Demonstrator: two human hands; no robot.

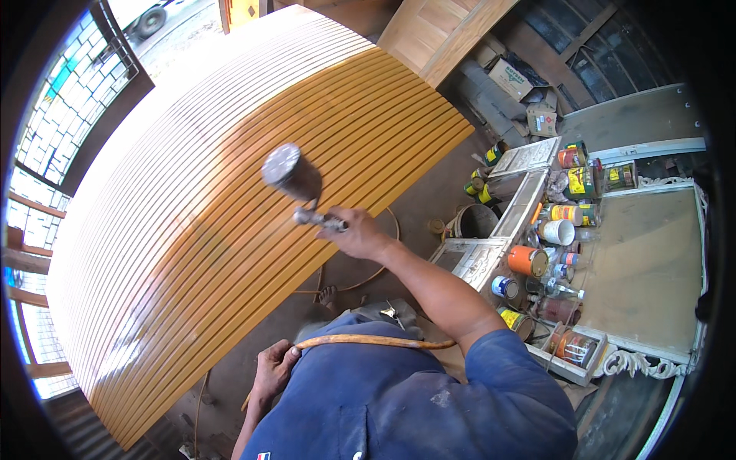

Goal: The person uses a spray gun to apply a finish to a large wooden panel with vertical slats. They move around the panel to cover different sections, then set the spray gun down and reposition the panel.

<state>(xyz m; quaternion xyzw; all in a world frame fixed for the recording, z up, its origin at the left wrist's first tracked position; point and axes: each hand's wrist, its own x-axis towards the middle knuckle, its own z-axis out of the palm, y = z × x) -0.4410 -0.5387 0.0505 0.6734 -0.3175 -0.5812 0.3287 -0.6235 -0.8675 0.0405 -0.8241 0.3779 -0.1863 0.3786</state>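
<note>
My right hand [359, 232] is closed around the handle of a spray gun [294, 172] with a dull metal cup on top. The gun is held above a large grooved wooden panel [345, 115], apart from its surface. Much of the panel is golden orange; glare whitens its left and far parts. At my waist, my left hand [273, 369] grips an orange-brown air hose [368, 340] that runs across the front of my blue shirt. Its thumb lies on the hose.
Paint cans [527, 261], bottles and a white bucket [557, 231] crowd white carved frames at the right. A dark bucket [475, 221] stands on the floor. Hose loops [398, 222] lie beside my feet. Cardboard boxes [510, 79] and a wooden door [441, 34] are at the back.
</note>
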